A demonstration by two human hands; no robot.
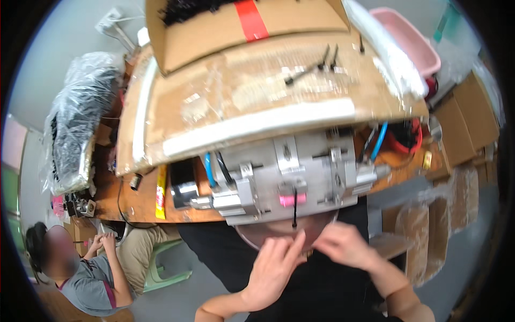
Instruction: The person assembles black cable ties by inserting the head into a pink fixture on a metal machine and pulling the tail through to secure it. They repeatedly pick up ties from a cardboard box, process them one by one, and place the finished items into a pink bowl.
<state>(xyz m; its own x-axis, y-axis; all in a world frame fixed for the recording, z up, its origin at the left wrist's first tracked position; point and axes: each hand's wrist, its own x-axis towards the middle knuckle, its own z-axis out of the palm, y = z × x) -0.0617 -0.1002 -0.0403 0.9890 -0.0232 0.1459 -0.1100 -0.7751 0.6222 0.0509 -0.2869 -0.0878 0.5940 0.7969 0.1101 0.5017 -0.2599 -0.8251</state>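
Observation:
A grey metal fixture (268, 161) with cylinders on both sides sits at the table's front edge. At its middle is a pink block (293, 200), and a thin black stick-like part (294, 212) stands over it, its knobbed end toward me. My left hand (273, 265) is just below that end, fingers stretched forward and apparently holding nothing. My right hand (343, 244) is to its right, fingers bent and tips drawn together; whatever they hold is hidden. Under both hands, a pinkish bowl (252, 232) shows partly below the fixture.
A cardboard-covered platform (225, 102) rises above the fixture, bearing loose black parts (306, 72) and an open carton (209, 45). Blue tubes (380, 140) run beside the fixture. On the wooden table (115, 201) lie a yellow packet (161, 192) and a black flat device (183, 182). Another person (94, 282) sits left.

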